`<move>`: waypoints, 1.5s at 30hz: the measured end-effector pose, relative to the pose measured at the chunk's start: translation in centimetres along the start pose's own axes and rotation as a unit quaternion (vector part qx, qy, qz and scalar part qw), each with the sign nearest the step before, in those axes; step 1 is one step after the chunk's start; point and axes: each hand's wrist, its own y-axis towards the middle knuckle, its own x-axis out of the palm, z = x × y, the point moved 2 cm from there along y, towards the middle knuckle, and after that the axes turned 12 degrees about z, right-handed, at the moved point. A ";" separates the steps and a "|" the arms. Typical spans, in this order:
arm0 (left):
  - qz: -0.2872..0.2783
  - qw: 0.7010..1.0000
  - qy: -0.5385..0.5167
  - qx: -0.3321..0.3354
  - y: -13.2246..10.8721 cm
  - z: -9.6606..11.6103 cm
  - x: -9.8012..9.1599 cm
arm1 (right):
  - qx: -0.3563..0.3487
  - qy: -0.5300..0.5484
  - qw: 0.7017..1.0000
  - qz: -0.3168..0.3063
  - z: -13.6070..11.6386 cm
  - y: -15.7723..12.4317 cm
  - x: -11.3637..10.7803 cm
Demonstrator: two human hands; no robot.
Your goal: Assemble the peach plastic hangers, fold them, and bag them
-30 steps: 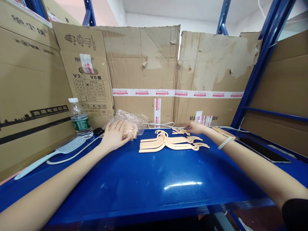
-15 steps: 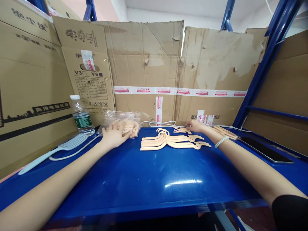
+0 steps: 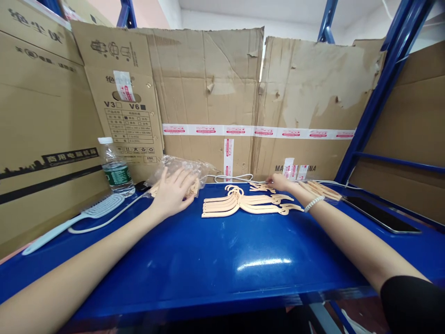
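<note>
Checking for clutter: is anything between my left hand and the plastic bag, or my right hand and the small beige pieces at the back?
Nothing visible. The left hand lies flat on the plastic bag, and the right hand touches the small beige pieces. The stack of beige hangers lies between the hands, clear of both.

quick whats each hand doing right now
Left hand: open, palm down on the plastic bag.
Right hand: fingertips at the small beige pieces; whether it grips one cannot be told.
</note>
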 end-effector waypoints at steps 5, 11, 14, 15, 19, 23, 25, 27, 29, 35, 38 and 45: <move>0.053 0.986 -0.109 0.116 0.5 5.6 -2.6 | 0.009 -0.008 1.000 0.014 0.2 -0.1 0.5; -0.014 0.950 -0.289 0.112 -0.9 11.4 -5.6 | -0.024 0.006 0.999 0.040 0.1 -0.5 0.7; -0.051 0.919 -0.375 0.106 -1.8 13.4 -6.8 | -0.039 0.009 0.998 0.054 -0.2 -0.7 0.6; -0.057 0.910 -0.394 0.113 -2.1 13.8 -7.0 | -0.040 0.007 0.997 0.058 -0.3 -0.8 0.5; -0.048 0.893 -0.432 0.121 -2.5 14.5 -7.2 | -0.044 -0.005 0.997 0.058 -0.9 -0.8 0.4; -0.042 0.885 -0.458 0.073 -2.4 14.2 -6.8 | -0.037 -0.027 0.998 0.038 -1.5 -0.4 0.4; -0.036 0.881 -0.468 0.063 -2.3 14.1 -6.9 | -0.031 -0.033 0.998 0.033 -1.7 0.0 0.3; -0.032 0.879 -0.473 0.058 -2.3 14.0 -7.1 | -0.024 -0.036 0.998 0.038 -1.8 0.4 -0.1; -0.034 0.878 -0.476 0.047 -2.2 13.9 -7.1 | -0.016 -0.035 0.998 0.047 -1.8 0.8 -0.6; -0.051 0.872 -0.486 0.021 -2.3 13.6 -6.7 | -0.032 -0.008 0.998 0.048 -2.5 0.6 -1.6; -0.060 0.874 -0.482 0.021 -2.2 13.6 -6.4 | -0.049 -0.012 0.998 0.030 -3.3 0.3 -1.0; -0.095 0.872 -0.479 0.012 -2.4 13.6 -6.2 | -0.031 -0.048 0.998 0.034 -4.0 0.3 0.2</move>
